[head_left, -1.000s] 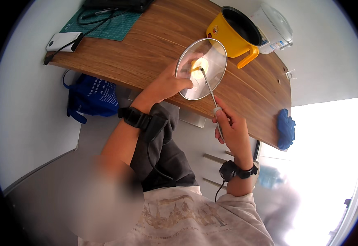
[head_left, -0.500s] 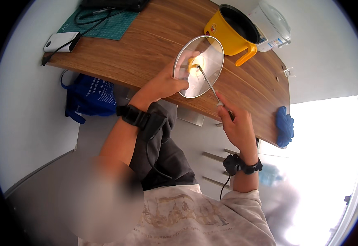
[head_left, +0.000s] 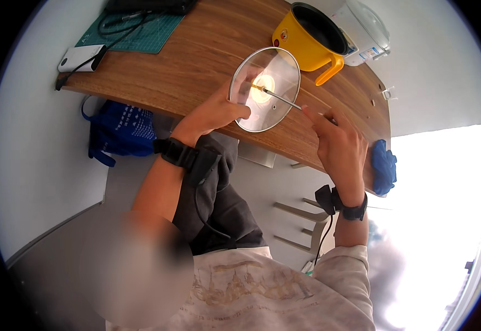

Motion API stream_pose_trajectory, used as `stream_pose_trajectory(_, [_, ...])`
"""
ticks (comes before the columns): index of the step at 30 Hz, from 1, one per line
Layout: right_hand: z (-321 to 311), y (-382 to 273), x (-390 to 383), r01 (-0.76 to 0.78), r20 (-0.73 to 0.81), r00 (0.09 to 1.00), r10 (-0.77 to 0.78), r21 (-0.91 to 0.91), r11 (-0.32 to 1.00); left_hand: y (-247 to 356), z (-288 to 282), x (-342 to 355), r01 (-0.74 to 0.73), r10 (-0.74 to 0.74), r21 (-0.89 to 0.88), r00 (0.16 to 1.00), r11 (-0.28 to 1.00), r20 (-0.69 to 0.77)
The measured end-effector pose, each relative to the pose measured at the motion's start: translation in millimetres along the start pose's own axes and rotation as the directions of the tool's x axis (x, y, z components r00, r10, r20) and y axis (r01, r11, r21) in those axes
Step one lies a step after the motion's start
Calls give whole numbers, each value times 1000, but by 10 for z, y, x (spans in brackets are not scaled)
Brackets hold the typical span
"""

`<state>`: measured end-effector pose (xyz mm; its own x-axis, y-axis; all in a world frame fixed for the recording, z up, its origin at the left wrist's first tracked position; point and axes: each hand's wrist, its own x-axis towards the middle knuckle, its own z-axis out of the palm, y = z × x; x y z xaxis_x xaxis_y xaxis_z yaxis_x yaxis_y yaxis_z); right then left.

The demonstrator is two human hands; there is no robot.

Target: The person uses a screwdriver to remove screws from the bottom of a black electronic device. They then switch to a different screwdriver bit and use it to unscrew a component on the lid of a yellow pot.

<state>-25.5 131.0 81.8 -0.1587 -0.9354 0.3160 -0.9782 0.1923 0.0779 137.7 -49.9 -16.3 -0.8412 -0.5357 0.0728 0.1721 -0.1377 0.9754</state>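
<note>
A round glass pot lid [head_left: 282,74] with a metal rim is tilted up over the table's near edge. My left hand [head_left: 225,110] is closed on it, thumb at the rim and fingers behind the glass, where a yellow knob shows through the middle. In my right hand [head_left: 337,138] is a screwdriver [head_left: 286,100], its handle mostly hidden by my closed fingers. The thin metal shaft points left, and its tip meets the centre of the lid, where a bright glare lies.
Beyond the lid stands a yellow pot [head_left: 306,41] with a dark inside, beside a white cooker [head_left: 364,33]. A green cutting mat [head_left: 147,36] with cables and a white power bank [head_left: 80,58] lie at left. Blue cloth [head_left: 384,165] hangs at the right edge; a blue bag [head_left: 120,132] is below.
My right hand has swung right and slightly up, turning over so its back shows. The screwdriver shaft lies flatter, its tip still at the lid's centre. The left hand has barely moved.
</note>
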Motion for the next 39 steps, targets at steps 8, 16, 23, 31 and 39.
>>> stream_pose_trajectory(8, [-12, 69, -91, 79, 23, 997, -78, -41, 996, -75, -27, 54, -24, 25, -56, 1000, 998, 18])
stream_pose_trajectory(16, [372, -168, -551, -664, 649, 733, 201, 747, 10, -114, -34, 65, -70, 70, -18, 998, 997, -8])
stream_pose_trajectory(23, [532, -370, -563, -553, 634, 762, 130, 742, -378, -107, -6, 61, -79, 80, -96, 997, 992, -1])
stream_pose_trajectory(31, [551, -435, -543, -509, 616, 775, 140, 740, -439, -100, 9, 57, -94, 96, -127, 995, 987, 10])
stream_pose_trajectory(39, [570, -459, -519, -506, 622, 777, 98, 709, -491, -63, 5, 44, -78, 79, -83, 997, 993, 4])
